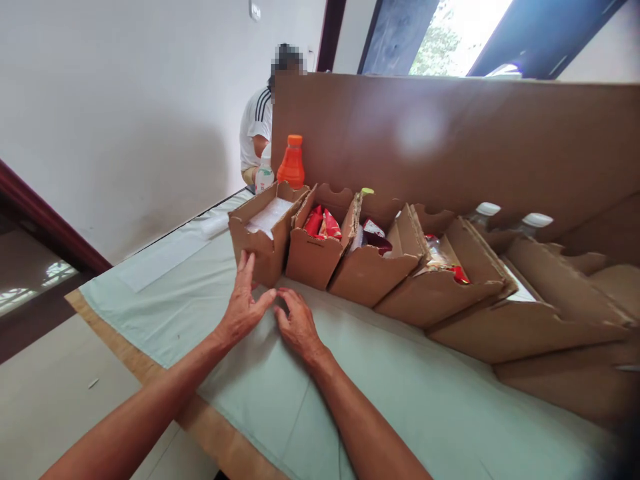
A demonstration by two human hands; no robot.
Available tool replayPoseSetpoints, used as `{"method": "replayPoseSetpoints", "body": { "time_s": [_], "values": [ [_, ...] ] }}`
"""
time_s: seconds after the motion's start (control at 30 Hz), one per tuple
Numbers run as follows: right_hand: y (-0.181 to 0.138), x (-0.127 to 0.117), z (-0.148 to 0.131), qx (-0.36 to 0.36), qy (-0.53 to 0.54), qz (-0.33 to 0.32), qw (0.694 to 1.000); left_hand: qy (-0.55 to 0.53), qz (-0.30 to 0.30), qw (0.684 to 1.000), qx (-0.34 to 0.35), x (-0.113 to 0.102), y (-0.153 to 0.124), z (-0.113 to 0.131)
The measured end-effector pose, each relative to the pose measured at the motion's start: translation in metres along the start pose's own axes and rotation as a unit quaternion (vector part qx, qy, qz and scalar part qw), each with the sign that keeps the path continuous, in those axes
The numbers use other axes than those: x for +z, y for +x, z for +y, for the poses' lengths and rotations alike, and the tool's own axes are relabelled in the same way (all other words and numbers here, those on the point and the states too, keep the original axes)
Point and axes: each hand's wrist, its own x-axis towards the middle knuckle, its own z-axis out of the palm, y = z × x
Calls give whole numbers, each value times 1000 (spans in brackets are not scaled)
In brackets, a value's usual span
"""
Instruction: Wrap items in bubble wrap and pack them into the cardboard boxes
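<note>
My left hand (243,303) is raised with fingers stretched upward, close to the front of the leftmost cardboard bin (265,230), which holds white plastic packets. My right hand (298,321) rests palm down on the pale green table cloth (210,300), fingers lightly curled and apart, its thumb nearly touching the left thumb. Neither hand holds anything. A row of several open cardboard bins runs to the right; the second bin (315,257) holds red packets, and the third bin (370,270) holds dark red packets.
A tall cardboard panel (450,140) stands behind the bins. An orange bottle (292,162) and a small white bottle (264,175) stand at the far left end. Two clear bottles with white caps (535,220) stand behind the right bins. Another person in a white shirt (256,130) sits beyond.
</note>
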Motion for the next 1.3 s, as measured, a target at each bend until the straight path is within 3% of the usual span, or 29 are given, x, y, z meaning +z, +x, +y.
{"method": "replayPoseSetpoints", "body": {
  "time_s": [0.1,0.17,0.5,0.67,0.83,1.0,1.07,1.13,1.2,1.3],
  "values": [
    [1,-3,-5,-4,1,-6,1000,-5,-76,997,-8,19,5,-9],
    [1,-4,-6,-2,-1,-8,1000,7,-94,996,-5,27,3,-16],
    [6,-3,-15,1,-80,-52,995,47,-61,997,12,32,-2,-28],
    [-11,-1,-31,-26,-156,-98,983,63,-60,996,22,32,-5,-29],
    [-78,-9,-61,-79,-211,-126,966,119,-91,988,41,28,-12,-24],
    [-169,-29,-91,-159,-219,-143,952,196,-176,960,99,28,-25,-17],
    [-199,-43,-97,-124,-135,-181,966,253,-198,936,141,28,-38,-16],
    [-226,-65,-100,-38,-43,-202,978,303,-204,912,186,27,-59,-16],
    [-250,-96,-99,35,1,-193,981,323,-204,895,231,26,-89,-15],
    [-280,-158,-97,71,6,-165,984,307,-233,874,296,33,-132,-3]
  ]
}}
